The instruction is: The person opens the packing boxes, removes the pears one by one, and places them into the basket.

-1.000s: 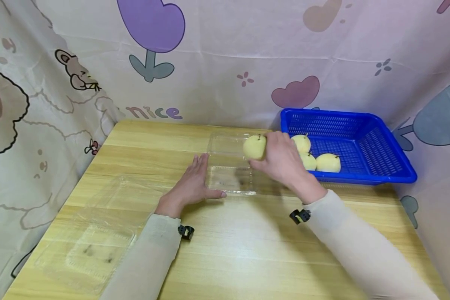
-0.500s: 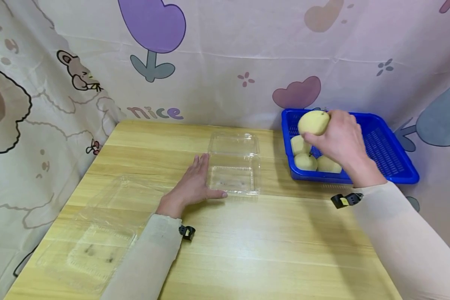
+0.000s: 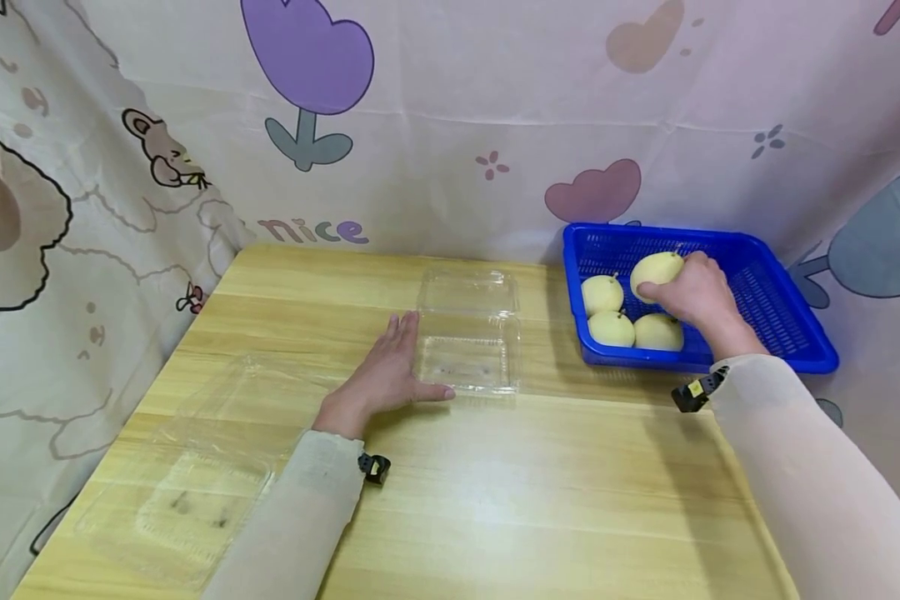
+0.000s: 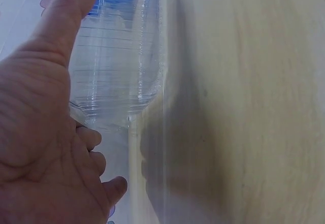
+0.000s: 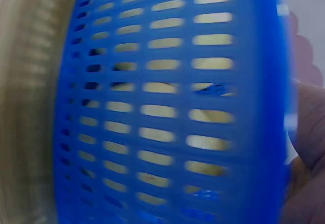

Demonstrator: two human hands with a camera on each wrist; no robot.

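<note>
In the head view my right hand holds a round pale-yellow pear inside the blue plastic basket. Three other pears, among them the front-left pear, sit at the basket's left end. My left hand, fingers straight and thumb spread, rests against the left side of a small clear plastic clamshell box with its lid folded back. The left wrist view has the left hand beside the clear box. In the right wrist view the slotted basket wall hides most of the right hand.
A larger clear plastic clamshell lies spread out at the table's left, partly behind the left sleeve. The wooden table meets a printed curtain at the back and sides.
My right hand carried the pear from above the clear box rightward to the basket, then lowered it inside. The left hand has stayed in place at the box.
</note>
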